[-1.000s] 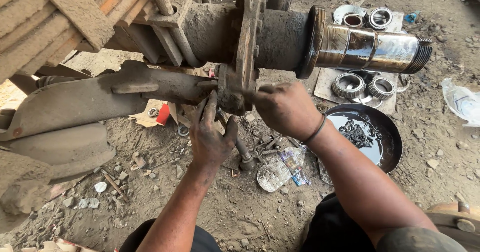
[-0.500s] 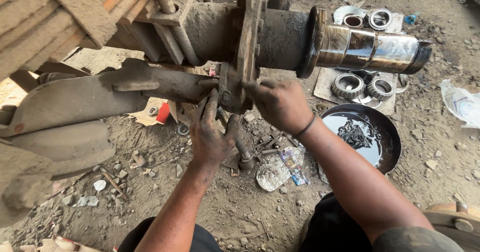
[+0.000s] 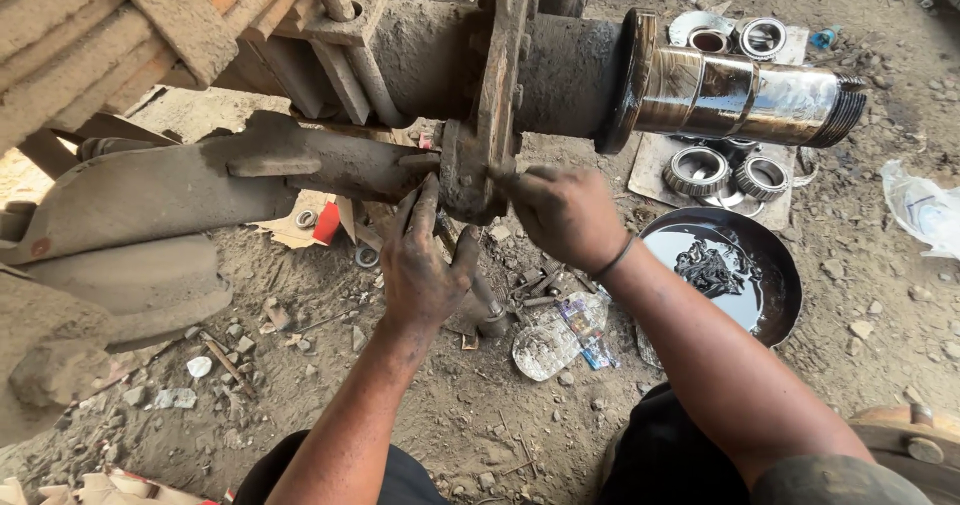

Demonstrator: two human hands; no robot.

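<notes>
My left hand reaches up under the mud-caked round steel flange plate on the axle, fingers spread apart and pressed against its lower edge, gripping nothing that I can see; my right hand sits just beside it on the other face, fingertips pinched together at the flange's bottom rim, on what I cannot tell. The flange stands upright between the dirty axle housing and the polished, greasy steel spindle jutting right, threaded end free. Room is tight above, with leaf springs and a grey curved metal arm crowding left; below the hands is open dirt ground. Right of my forearm lies a round black pan of dark oil; beyond it tapered roller bearings rest on a flat cardboard sheet. A crumpled clear plastic wrapper lies under the wrists, a small red packet by the arm, a clear bag far right. Compared with half a second ago, both hands hold the same spot, the left's fingers slightly higher
</notes>
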